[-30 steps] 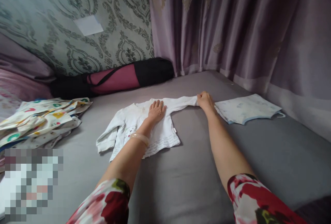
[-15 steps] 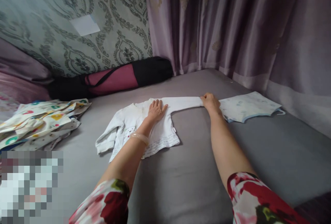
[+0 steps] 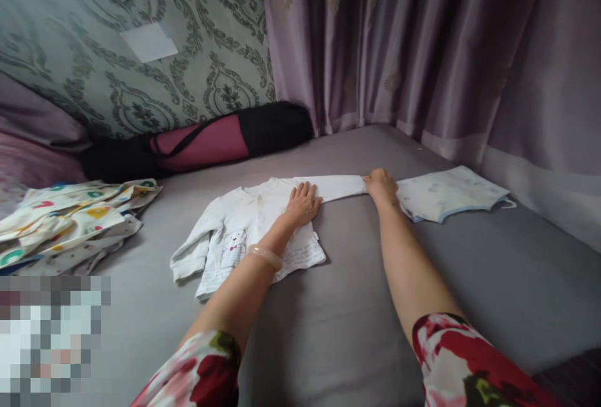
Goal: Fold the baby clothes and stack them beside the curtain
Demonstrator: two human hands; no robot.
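Observation:
A small white long-sleeved shirt [image 3: 248,213] with a bear picture lies spread on the grey bed sheet [image 3: 347,307]. My left hand [image 3: 303,205] rests flat on it near the shoulder of the right-hand sleeve, fingers stretched out. At the far end of that sleeve, my right hand [image 3: 381,186] is closed on the cuff, and the sleeve lies straight between both hands. The other sleeve hangs down bent at the left. Just beyond my right hand lies a pale folded garment [image 3: 455,193] with blue edging, partly hidden by the hand.
Patterned cloths [image 3: 70,222] lie heaped at the left. A long black and maroon bag [image 3: 201,144] lies along the wall. Purple curtains [image 3: 399,44] hang behind the bed, and a white paper [image 3: 150,42] is on the wallpaper. The lower left corner is blurred out.
My left hand has slid right across the shirt, from the chest toward the sleeve's shoulder, uncovering more of the bear. My right hand stays at the cuff.

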